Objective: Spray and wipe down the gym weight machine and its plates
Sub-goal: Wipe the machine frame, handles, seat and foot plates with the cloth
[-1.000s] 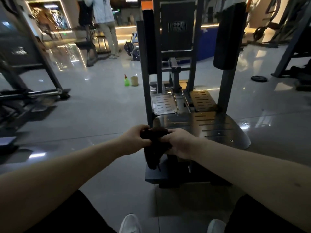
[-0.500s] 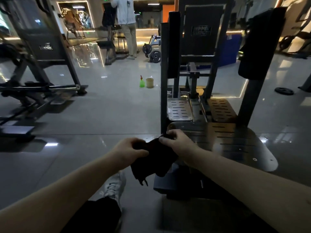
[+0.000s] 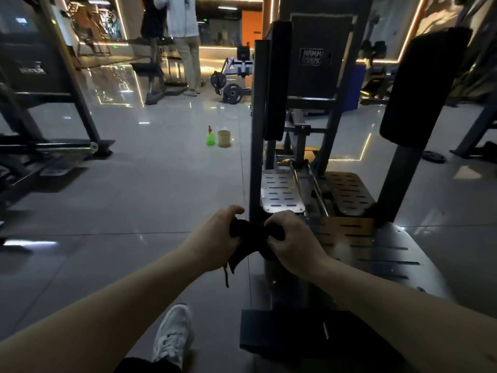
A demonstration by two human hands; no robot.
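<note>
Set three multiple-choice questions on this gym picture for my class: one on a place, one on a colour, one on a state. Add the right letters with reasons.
1. Where does the spray bottle stand?
A) on the floor, left of the weight machine in the view
B) on a shelf
C) inside a bucket

2. What colour is the bottle's body?
A) blue
B) green
C) white

3. How is the dark cloth held?
A) lying loose
B) by one hand only
C) gripped by both hands

Answers:
1 A: it sits on the tiles beside the machine's frame.
2 B: its body is bright green.
3 C: the left hand and right hand each curl round it.
</note>
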